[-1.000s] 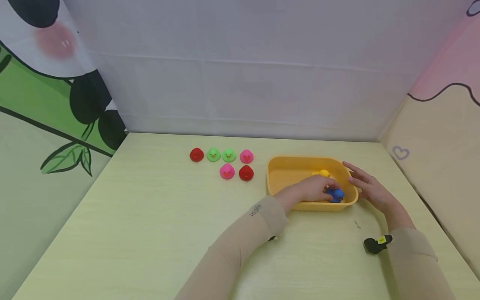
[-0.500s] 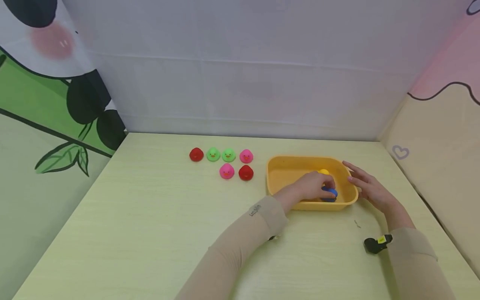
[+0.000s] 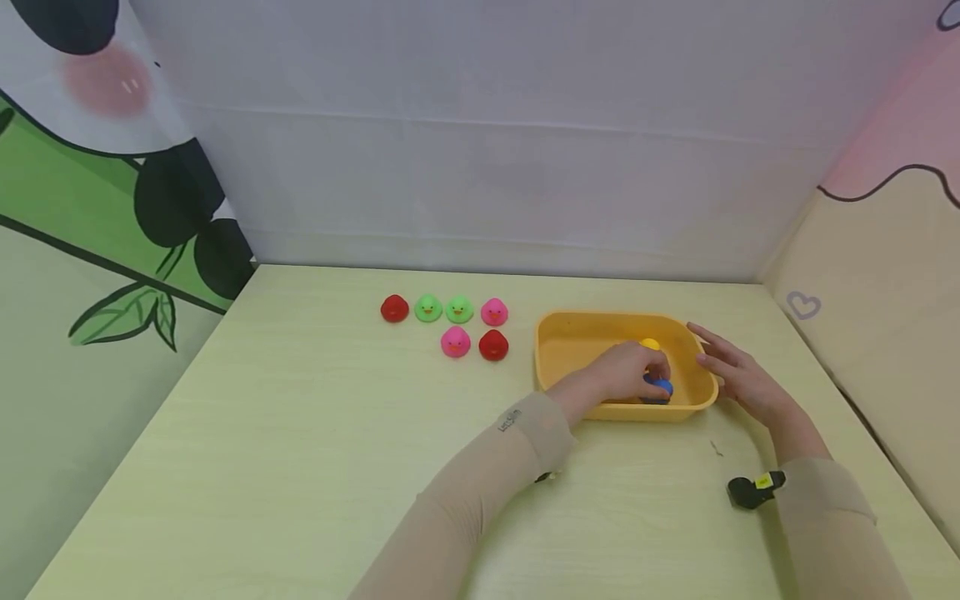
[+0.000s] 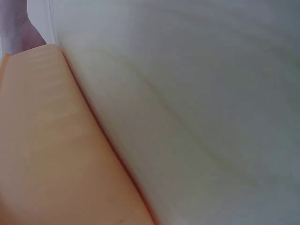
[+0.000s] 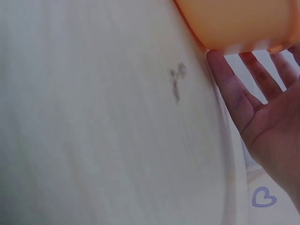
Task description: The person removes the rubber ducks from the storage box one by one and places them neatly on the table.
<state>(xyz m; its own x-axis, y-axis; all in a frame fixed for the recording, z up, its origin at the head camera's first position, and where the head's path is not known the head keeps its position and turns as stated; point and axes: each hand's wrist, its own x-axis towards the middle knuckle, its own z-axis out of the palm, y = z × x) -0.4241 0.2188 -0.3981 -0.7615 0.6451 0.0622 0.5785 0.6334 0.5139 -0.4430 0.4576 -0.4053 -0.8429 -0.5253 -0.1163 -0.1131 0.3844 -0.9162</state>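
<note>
In the head view, my left hand (image 3: 626,371) reaches down into a yellow plastic basin (image 3: 570,329). Its thumb and fingers curl round a blue rubber duck (image 3: 662,389), mostly hidden by them. Just behind those fingers a yellow toy (image 3: 651,344) shows in part. At the basin's right end, my right hand (image 3: 742,383) lies against the outside with its fingers extended. The right wrist view has this same hand (image 5: 269,112) with fingertips at the basin's wall (image 5: 239,23). Only the basin's side (image 4: 70,140) and part of a hand appear in the left wrist view.
Left of the basin sit two rows of rubber ducks: a red one (image 3: 394,308), two green (image 3: 428,308) and a pink (image 3: 494,312) behind, a pink (image 3: 455,342) and a red (image 3: 493,345) in front. Fabric walls (image 3: 480,183) enclose the table (image 3: 300,433).
My left hand has closed round the blue duck and drawn it slightly left inside the basin. The right hand keeps its place at the basin's end.
</note>
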